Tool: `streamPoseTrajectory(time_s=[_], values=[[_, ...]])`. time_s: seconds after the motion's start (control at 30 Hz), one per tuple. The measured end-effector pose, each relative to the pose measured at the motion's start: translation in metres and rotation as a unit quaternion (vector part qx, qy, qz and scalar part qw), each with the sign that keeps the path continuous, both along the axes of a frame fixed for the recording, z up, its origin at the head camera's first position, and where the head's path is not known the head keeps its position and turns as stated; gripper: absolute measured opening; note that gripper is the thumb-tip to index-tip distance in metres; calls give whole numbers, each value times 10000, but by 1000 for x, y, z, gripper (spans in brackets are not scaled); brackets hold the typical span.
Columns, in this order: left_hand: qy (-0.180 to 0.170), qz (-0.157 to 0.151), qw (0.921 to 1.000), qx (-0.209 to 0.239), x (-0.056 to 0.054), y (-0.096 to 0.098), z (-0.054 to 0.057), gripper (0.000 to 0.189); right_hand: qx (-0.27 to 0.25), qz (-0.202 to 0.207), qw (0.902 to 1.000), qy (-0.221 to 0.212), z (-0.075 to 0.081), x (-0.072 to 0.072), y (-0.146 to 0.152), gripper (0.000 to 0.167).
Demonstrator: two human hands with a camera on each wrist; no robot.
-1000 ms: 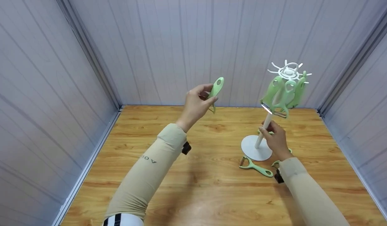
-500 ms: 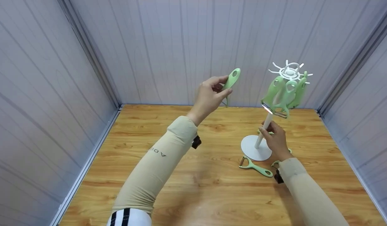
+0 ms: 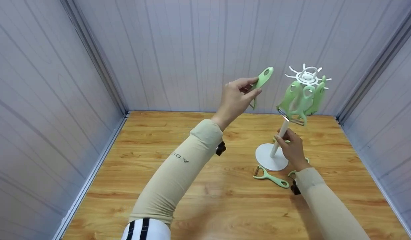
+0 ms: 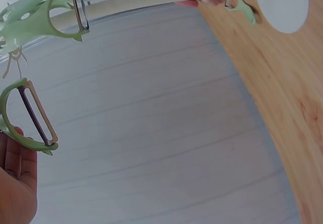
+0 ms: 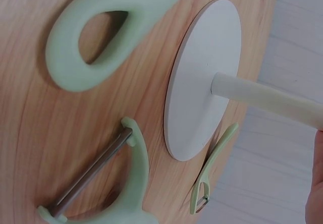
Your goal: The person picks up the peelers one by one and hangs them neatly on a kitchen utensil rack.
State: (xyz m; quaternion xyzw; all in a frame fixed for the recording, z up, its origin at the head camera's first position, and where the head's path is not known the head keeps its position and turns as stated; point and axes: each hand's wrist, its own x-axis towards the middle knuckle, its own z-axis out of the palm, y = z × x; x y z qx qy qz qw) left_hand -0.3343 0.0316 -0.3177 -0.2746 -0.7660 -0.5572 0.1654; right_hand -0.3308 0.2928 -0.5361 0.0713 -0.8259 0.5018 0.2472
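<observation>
Peeler (image 3: 263, 79) pinched in our left hand (image 3: 237, 95) swings nearer the stand (image 3: 284, 128) our right hand (image 3: 293, 149) grips, leaving less gap to cross.

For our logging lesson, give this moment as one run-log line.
left hand: holds green peeler, mid-air | right hand: grips pole of white stand | stand: hung peelers | table: loose peelers

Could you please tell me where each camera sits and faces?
Head: on the head, facing forward, down; sees the stand, left hand, right hand, sleeves.
Left wrist: worn there, facing the held peeler; both hands show.
Right wrist: worn there, facing the stand's base; part of the right hand shows.
Both wrist views share the base.
</observation>
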Motion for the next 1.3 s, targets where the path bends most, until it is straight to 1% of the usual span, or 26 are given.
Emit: streamPoseTrajectory(time_s=[0.13,0.3,0.4,0.53,0.67,0.73,0.93,0.97,1.0,1.2,1.3], values=[[-73,-135,9998,124,0,10,1,35,-13,-47,10000,25,-1,1,-1,13],[-76,-252,9996,142,1,20,2,34,-8,-135,9999,94,2,3,-5,14],[-87,-277,9995,141,2,24,2,35,-5,-106,9998,170,9,9,-11,14],[-209,-312,9992,151,2,29,2,35,-39,-5,9994,331,21,19,-17,13],[-254,-356,9990,111,2,32,1,34,-33,102,9985,537,26,22,-20,11],[-275,-389,9988,101,2,34,0,34,-49,128,9982,575,25,21,-20,12],[-395,-472,9980,126,2,40,-3,33,-34,7,9990,448,-1,3,-8,13],[-404,-480,9980,111,2,41,-3,33,-32,-8,9990,451,-4,1,-7,14],[-420,-485,9979,89,2,42,-3,33,-37,-7,9989,461,-3,2,-7,14],[-449,-536,9976,1,2,47,-6,34,-101,94,9981,608,15,16,-17,13],[-449,-543,9975,8,1,48,-7,34,-130,125,9984,540,23,22,-20,13]])
